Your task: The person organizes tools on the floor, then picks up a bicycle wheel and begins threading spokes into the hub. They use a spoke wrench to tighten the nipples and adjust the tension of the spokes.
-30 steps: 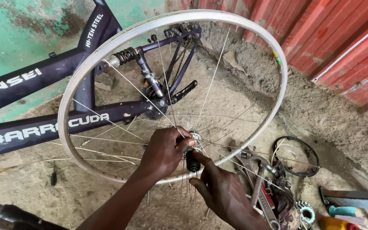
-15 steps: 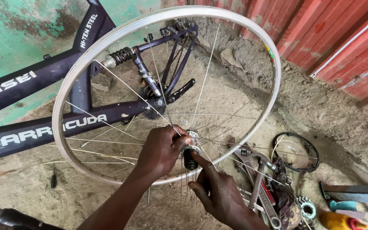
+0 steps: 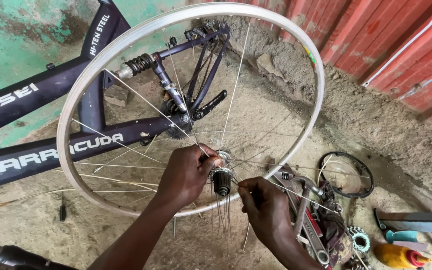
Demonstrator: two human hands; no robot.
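Since the earlier frames, both hands have kept to the hub while the silver metal bicycle wheel rim [image 3: 312,65] has tilted slightly, its far edge now closer to the red corrugated wall [image 3: 376,35]. That rim stands near upright above the sandy ground [image 3: 256,110], in front of a dark purple bicycle frame [image 3: 51,155], with thin steel spokes [image 3: 126,150] fanning loosely from a small black and silver hub [image 3: 221,177]; several hang free beneath it. Left hand [image 3: 186,172] curls over the hub from the left, fingers pinching spoke ends at its flange. Right hand [image 3: 263,205] sits just below and right, fingers pressed together around a spoke.
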